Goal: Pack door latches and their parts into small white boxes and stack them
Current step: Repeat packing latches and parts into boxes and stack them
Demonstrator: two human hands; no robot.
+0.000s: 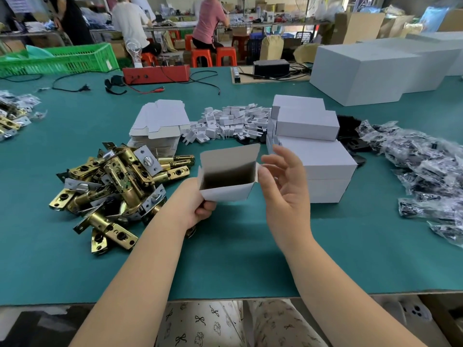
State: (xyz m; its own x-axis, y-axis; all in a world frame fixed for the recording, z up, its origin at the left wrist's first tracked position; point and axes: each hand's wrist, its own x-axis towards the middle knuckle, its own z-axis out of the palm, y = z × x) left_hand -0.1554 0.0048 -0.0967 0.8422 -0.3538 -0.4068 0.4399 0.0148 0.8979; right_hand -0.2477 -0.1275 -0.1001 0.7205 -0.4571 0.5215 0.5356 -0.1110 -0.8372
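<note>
Left hand [198, 209] grips an open white box [226, 177] from below; right hand [283, 186], fingers spread, touches its side flap with the thumb.

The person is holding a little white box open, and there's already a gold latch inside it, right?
Not quite. The head view shows the left hand holding the small white box open, but it is empty inside. The gold latches lie piled on the table beside it.
</note>
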